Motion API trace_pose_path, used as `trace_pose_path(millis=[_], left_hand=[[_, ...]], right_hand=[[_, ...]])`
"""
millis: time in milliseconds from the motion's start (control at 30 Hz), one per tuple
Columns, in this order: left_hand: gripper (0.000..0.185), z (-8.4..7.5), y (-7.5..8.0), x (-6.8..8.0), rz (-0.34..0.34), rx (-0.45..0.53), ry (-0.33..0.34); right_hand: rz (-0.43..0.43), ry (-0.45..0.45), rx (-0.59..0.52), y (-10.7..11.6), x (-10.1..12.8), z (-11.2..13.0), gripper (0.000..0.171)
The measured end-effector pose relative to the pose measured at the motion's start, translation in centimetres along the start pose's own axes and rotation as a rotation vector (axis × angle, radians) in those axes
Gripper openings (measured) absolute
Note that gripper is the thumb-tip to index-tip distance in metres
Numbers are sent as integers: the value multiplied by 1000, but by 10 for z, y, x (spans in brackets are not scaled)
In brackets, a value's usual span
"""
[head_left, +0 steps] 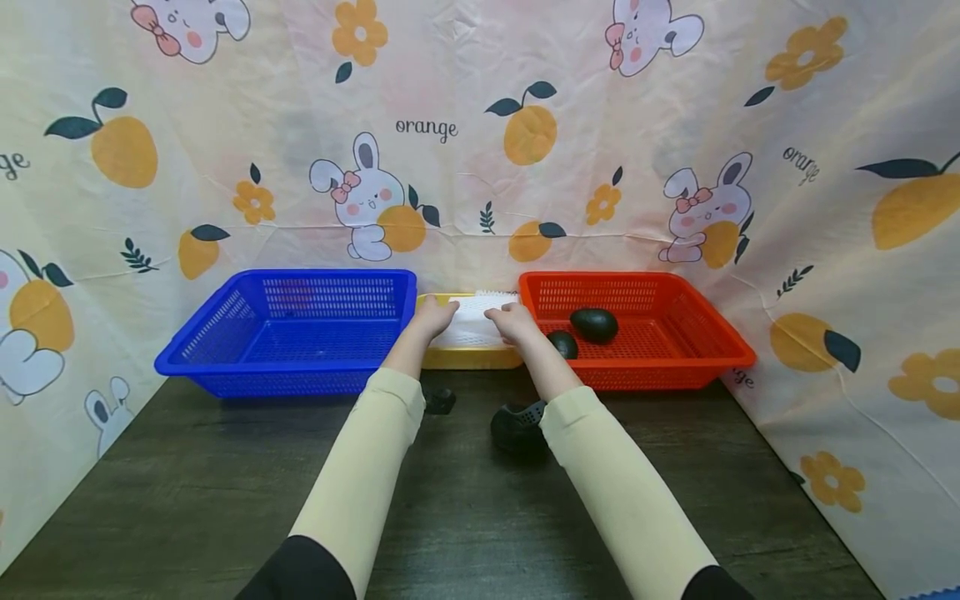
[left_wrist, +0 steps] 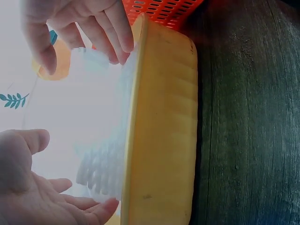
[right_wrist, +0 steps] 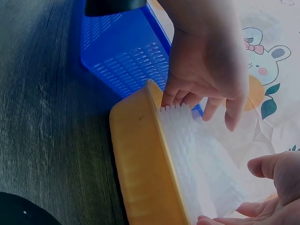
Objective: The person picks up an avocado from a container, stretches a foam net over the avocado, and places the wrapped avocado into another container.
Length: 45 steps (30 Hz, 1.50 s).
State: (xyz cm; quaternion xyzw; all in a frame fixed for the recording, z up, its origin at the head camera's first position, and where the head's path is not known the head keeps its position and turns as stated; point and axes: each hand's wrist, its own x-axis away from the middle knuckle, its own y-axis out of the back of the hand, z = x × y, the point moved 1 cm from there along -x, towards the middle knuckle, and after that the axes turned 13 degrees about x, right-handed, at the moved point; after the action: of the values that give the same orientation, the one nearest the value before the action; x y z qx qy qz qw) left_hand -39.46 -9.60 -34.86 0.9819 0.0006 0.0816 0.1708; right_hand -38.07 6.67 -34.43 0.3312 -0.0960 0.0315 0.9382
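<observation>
Both hands, left hand [head_left: 435,317] and right hand [head_left: 512,322], lie loose-fingered, touching the white mat [head_left: 472,321] in the yellow tub [head_left: 468,357]; without a firmer hold, it may slip back.

- Your left hand [left_wrist: 28,187] touches the white spiky mat [left_wrist: 105,164] in the yellow tub [left_wrist: 161,131].
- Your right hand [left_wrist: 79,28] touches its other end.
- The tub sits on the dark counter [left_wrist: 248,122], beside a red basket [left_wrist: 161,9].

Dark wooden table [head_left: 187,500] – blue basket [head_left: 292,333], yellow tray [head_left: 468,358], red basket [head_left: 637,333]
</observation>
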Motion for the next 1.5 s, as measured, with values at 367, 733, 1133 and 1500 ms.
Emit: trace_pose_path(millis=[367, 733, 1133, 1500], left_hand=[[58, 0, 0, 2, -130, 42, -124], [56, -1, 1, 7, -231, 299, -159], [54, 0, 16, 12, -137, 605, -58], [45, -2, 24, 18, -89, 645, -18]], right_hand=[[-97, 18, -27, 4, 3, 2, 44], [-230, 41, -109, 9, 5, -3, 35], [-337, 78, -126, 18, 10, -1, 50], [-326, 115, -203, 26, 17, -3, 43]])
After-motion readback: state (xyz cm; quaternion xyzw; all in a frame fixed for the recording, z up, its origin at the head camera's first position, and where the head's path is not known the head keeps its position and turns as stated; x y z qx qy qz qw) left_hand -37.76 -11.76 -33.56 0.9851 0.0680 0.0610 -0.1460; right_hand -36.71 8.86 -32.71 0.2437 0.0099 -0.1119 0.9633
